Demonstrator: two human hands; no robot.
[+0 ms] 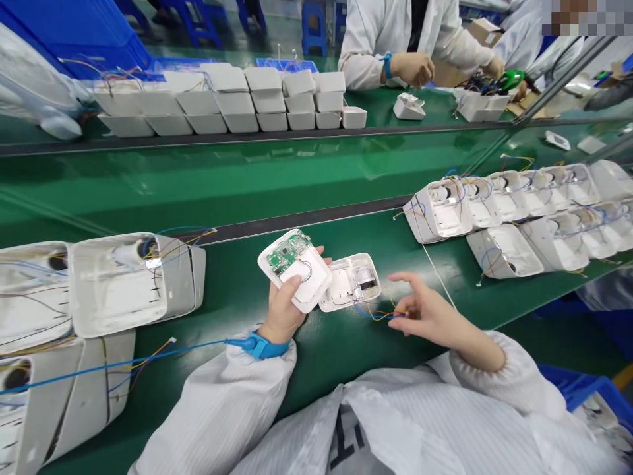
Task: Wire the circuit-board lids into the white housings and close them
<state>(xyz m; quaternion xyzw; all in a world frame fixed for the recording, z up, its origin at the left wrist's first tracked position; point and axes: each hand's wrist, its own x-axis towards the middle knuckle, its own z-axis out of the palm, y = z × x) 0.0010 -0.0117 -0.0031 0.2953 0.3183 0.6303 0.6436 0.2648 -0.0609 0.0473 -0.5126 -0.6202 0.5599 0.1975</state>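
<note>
My left hand (285,303) grips a white plastic cover (312,282) with a green circuit board (291,253) fixed to its upper part, the thumb lying across its face. Thin dark wires loop over the cover below the board. Beside it, partly overlapped by the cover, an open white housing (340,286) rests on the green bench, with a white and black cylindrical part inside. Coloured wires (374,315) run from the housing to my right hand (424,310). Its thumb and a curled finger close around the wire ends, while the index finger stretches out above them.
Open white housings (116,290) with loose wires stack at the left, and more rows (448,211) stand at the right. White boxes (232,99) line the far bench, where a co-worker's hand (413,69) shows. A blue cord (198,348) runs left from my wrist strap.
</note>
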